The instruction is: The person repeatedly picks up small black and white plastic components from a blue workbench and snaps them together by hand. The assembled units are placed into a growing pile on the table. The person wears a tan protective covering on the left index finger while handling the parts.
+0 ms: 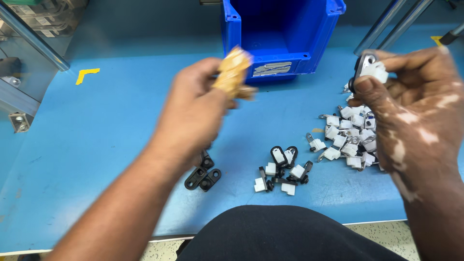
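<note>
My left hand (193, 113) is raised over the blue table, blurred with motion, gripping a tan, yellowish object (233, 72) that I cannot make out clearly. My right hand (415, 104) is held up at the right, pinching a small part (369, 70) made of a white plastic block and a grey metal bracket between thumb and fingers. Below that hand lies a pile of similar white-and-metal parts (350, 135). A smaller group of black and white pieces (284, 170) lies near the front, and a few black brackets (203, 176) rest under my left wrist.
An open blue plastic bin (282, 34) stands at the back centre of the blue table (96, 145). Metal frame bars (34, 41) cross the back left, slanted metal rods (386, 21) the back right. A yellow corner mark (87, 74) is on the table.
</note>
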